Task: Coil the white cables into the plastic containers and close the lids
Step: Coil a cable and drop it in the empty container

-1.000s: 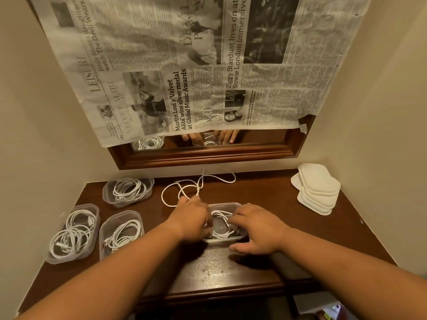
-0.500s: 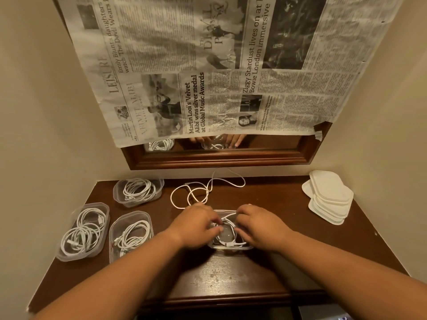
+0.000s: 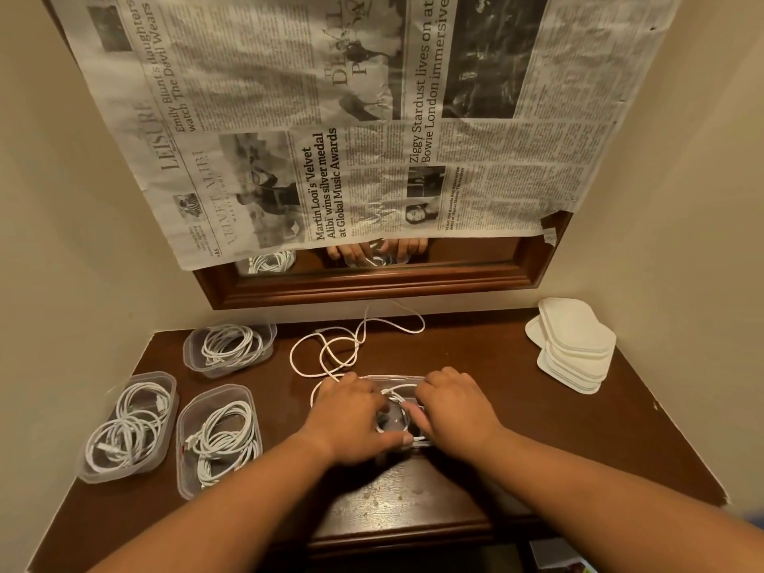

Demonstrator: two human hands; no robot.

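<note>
Both pinch cable (image 3: 396, 396) in container (image 3: 392, 378) — left hand (image 3: 347, 419), right hand (image 3: 454, 407); newspaper (image 3: 330, 117): "LEISURE".

The left hand (image 3: 347, 415) and right hand (image 3: 454, 407) lie close together, palms down, fingers curled under.

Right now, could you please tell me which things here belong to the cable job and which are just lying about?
Job: central clear plastic container, trailing white cable, three filled clear plastic tubs, stacked white plastic lids.
Lying about: printed newspaper sheet, brown wood-framed mirror.
</note>
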